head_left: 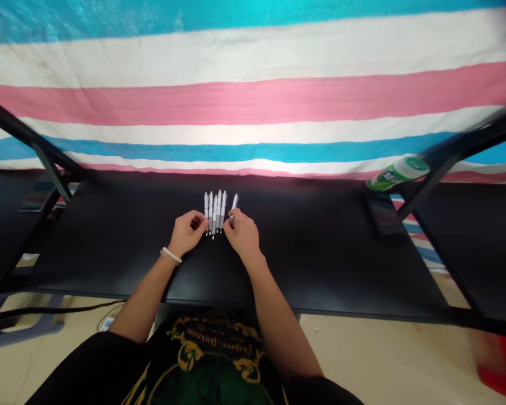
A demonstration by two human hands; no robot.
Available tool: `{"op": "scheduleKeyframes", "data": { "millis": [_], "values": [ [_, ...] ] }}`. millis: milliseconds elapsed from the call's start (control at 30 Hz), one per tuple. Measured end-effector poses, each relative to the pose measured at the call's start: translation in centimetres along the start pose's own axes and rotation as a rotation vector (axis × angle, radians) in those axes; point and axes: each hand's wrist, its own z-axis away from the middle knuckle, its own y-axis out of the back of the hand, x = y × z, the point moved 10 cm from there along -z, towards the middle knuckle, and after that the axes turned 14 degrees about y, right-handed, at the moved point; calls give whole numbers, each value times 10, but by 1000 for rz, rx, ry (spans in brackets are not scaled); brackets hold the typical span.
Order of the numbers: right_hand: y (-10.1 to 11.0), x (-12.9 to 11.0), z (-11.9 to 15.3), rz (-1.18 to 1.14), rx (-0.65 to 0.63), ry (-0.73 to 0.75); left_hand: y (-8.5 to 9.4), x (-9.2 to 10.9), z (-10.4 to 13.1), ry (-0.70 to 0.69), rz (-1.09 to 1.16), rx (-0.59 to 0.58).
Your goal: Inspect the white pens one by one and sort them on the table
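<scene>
Several white pens with grey grips [215,212] lie side by side in a row on the black tabletop [320,242], tips toward me. My left hand [188,232] is at the row's left edge, thumb and forefinger closed in a pinch on the leftmost pen. Just right of the row, a separate white pen [235,201] sticks out beyond my right hand [243,233], whose fingers are closed on it. Its lower part is hidden by those fingers.
A green and white canister [398,172] stands at the back right by the black metal frame [441,163]. Beside it lies a dark flat object [383,215]. Striped sheeting [253,101] hangs behind the table. A red object [504,365] is on the floor at right.
</scene>
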Motion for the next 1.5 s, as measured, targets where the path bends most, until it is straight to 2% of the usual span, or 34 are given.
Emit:
{"op": "scheduleKeyframes", "data": {
  "millis": [100, 200, 467, 633, 733, 833, 933, 1033, 1133, 1233, 1333, 1500],
  "values": [
    [-1, -2, 2, 134, -51, -37, -1, 1, 1, 7, -1, -8],
    [-1, -4, 3, 153, -68, -28, 0, -4, 0, 38, 22, -3],
    [9, 10, 5, -58, 88, -95, 2, -10, -2, 92, 107, 4],
    [13, 14, 7, -359, 274, -98, 5, -12, -1, 99, 151, 33],
    [5, 6, 4, -660, 273, -52, 9, -17, -2, 138, 322, 26],
    [-6, -15, 2, -882, 155, 57, 2, -17, -7, 223, 652, -116],
    [-13, -34, 3, -939, 45, 148, -12, -5, -16, 294, 862, -313],
    [-11, -29, 3, -917, 119, 99, -17, 8, -27, 284, 943, -355],
    [-10, -19, 2, -930, 207, -9, -20, 8, -33, 290, 1022, -315],
    [-15, -18, 2, -975, 193, -68, -17, -5, -31, 315, 1065, -207],
    [-17, -22, 3, -949, 184, -63, -13, -16, -24, 325, 1071, -134],
    [-15, -21, 4, -807, 254, -16, -9, -24, -18, 329, 1014, -51]
  ]
}}
